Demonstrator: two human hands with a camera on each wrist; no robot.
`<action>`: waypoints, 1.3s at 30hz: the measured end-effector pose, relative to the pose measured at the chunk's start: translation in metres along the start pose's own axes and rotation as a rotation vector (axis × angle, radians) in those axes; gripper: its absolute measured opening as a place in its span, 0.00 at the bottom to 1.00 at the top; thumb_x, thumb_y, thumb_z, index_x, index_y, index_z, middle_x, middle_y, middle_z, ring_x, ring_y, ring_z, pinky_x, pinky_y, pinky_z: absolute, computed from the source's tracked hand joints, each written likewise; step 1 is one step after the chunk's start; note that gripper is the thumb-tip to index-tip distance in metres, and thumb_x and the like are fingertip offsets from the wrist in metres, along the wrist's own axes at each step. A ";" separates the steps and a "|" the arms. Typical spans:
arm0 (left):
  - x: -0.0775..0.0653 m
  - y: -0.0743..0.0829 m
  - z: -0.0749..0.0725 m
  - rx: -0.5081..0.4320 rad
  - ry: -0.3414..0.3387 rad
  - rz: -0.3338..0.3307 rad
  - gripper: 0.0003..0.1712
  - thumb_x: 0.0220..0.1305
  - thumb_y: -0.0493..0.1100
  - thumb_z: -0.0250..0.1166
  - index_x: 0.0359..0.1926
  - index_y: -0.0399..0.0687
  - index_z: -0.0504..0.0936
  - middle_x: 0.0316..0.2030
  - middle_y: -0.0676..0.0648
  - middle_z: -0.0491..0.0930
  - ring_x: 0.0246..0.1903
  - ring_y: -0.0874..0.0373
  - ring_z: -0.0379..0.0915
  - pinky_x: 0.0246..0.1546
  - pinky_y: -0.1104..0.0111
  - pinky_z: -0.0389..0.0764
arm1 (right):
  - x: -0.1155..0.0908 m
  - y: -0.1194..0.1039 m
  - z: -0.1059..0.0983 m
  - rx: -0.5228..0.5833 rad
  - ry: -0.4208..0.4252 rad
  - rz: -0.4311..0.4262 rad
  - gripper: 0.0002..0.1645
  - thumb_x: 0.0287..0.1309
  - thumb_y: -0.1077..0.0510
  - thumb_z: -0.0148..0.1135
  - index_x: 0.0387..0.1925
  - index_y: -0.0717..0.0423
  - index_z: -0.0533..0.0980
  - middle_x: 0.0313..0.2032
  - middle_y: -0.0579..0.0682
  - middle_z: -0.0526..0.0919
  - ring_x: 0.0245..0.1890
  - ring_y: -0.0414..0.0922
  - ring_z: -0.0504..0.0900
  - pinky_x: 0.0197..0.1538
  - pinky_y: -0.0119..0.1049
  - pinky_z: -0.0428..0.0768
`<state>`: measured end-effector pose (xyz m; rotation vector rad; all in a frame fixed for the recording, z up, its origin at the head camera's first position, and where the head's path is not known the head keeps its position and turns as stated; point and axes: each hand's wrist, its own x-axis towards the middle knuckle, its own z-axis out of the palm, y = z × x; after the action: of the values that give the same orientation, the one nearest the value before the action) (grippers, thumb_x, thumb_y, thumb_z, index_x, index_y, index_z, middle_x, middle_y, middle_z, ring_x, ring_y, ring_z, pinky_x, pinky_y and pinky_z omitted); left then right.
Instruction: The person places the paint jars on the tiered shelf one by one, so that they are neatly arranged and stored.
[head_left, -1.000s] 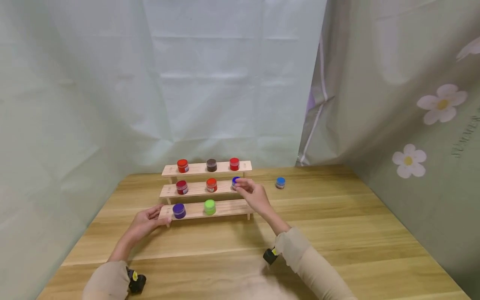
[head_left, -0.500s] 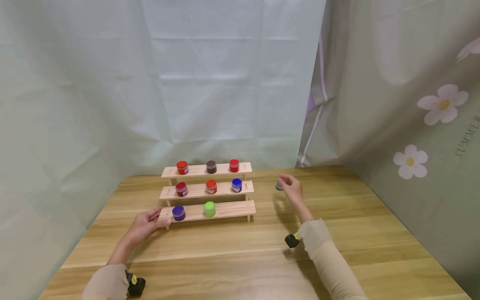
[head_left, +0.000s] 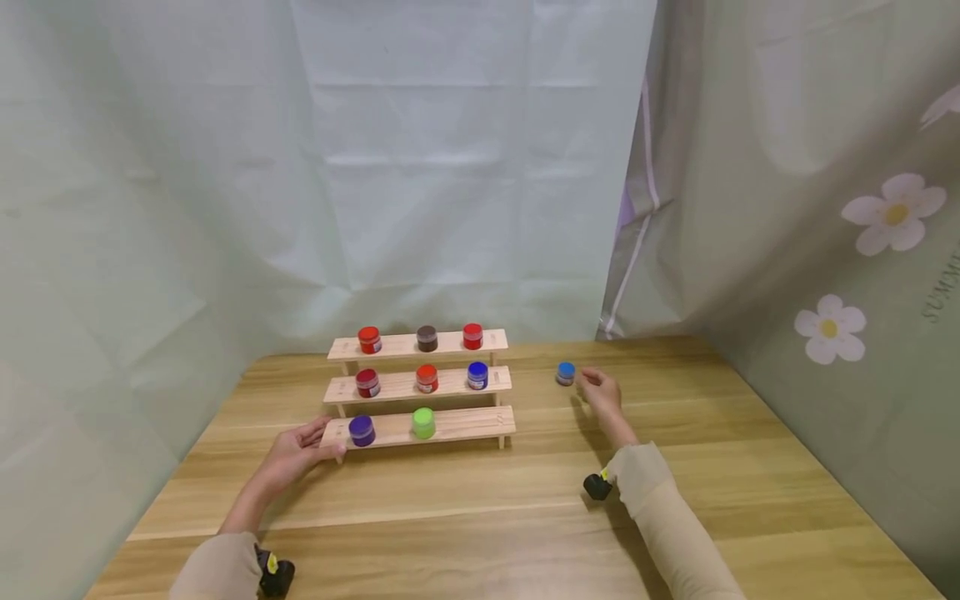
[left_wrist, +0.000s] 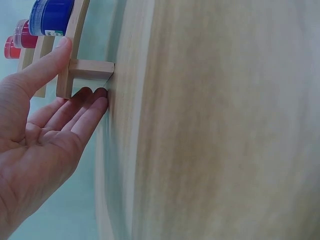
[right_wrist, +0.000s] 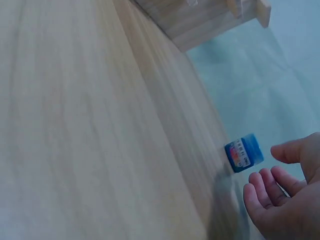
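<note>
My left hand (head_left: 288, 457) holds the left end of the lowest step of a three-tier wooden rack (head_left: 472, 423). In the left wrist view its thumb lies against the plank (left_wrist: 64, 82) and the fingers are below. To the rack's right, my right hand (head_left: 602, 396) is beside a light-blue-lidded paint jar (head_left: 566, 373) standing on the table. The right wrist view shows a gap between the loosely curled fingers and that jar (right_wrist: 243, 153). On the lowest step stand a purple jar (head_left: 362, 431) and a green jar (head_left: 423, 423); its right end is bare.
The middle step carries a dark red jar (head_left: 367, 383), an orange-red jar (head_left: 427, 378) and a blue jar (head_left: 477, 376). A red jar (head_left: 370, 340), a dark brown jar (head_left: 427, 338) and another red jar (head_left: 472, 337) stand on top. A pale curtain (head_left: 450, 208) hangs behind the table.
My right hand has left the blue jar on the middle step, moved right to the light-blue-lidded jar, then shifted slightly right of it. My left hand has stayed on the rack.
</note>
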<state>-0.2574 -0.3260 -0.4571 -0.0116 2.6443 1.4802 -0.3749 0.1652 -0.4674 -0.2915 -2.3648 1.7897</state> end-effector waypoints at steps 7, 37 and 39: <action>0.001 -0.003 0.000 0.003 0.006 0.007 0.50 0.63 0.52 0.67 0.72 0.29 0.53 0.69 0.29 0.57 0.69 0.34 0.56 0.66 0.53 0.65 | 0.025 0.027 0.007 0.077 -0.039 -0.064 0.30 0.58 0.57 0.67 0.59 0.69 0.73 0.54 0.63 0.80 0.53 0.53 0.80 0.55 0.42 0.82; -0.003 0.000 0.003 -0.031 0.028 -0.012 0.49 0.61 0.50 0.69 0.72 0.30 0.55 0.70 0.29 0.57 0.70 0.35 0.56 0.68 0.51 0.64 | 0.017 0.000 0.011 -0.127 -0.121 -0.029 0.27 0.62 0.58 0.64 0.59 0.66 0.71 0.55 0.66 0.77 0.46 0.49 0.77 0.33 0.25 0.73; -0.003 -0.001 0.003 -0.030 0.029 -0.009 0.49 0.61 0.50 0.69 0.72 0.30 0.55 0.70 0.29 0.57 0.70 0.35 0.56 0.68 0.52 0.64 | 0.017 0.000 0.011 -0.126 -0.110 -0.045 0.26 0.60 0.59 0.64 0.58 0.67 0.73 0.54 0.66 0.77 0.46 0.49 0.77 0.34 0.25 0.73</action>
<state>-0.2544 -0.3243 -0.4588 -0.0476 2.6402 1.5289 -0.3945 0.1593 -0.4705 -0.1569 -2.5430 1.6815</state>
